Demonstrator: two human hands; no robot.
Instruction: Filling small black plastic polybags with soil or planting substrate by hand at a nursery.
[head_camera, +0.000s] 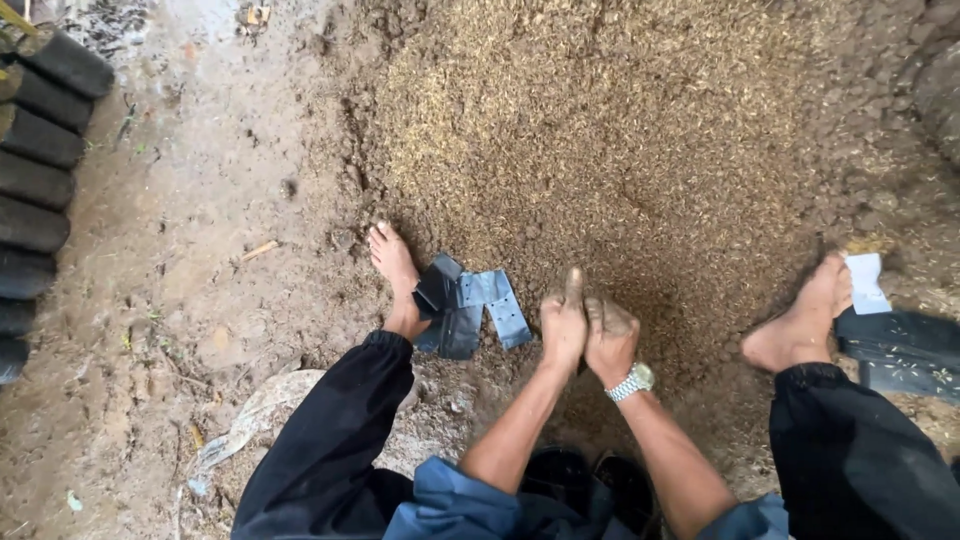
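Both hands, left hand (563, 322) and right hand (608, 334), touch at the husk pile (600, 130) edge.

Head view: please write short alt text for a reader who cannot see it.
Seated on the ground, a person presses the left hand and right hand together at the edge of a pile of soil and husks. Empty black bags lie by the bare left foot, and filled bags are stacked far left.
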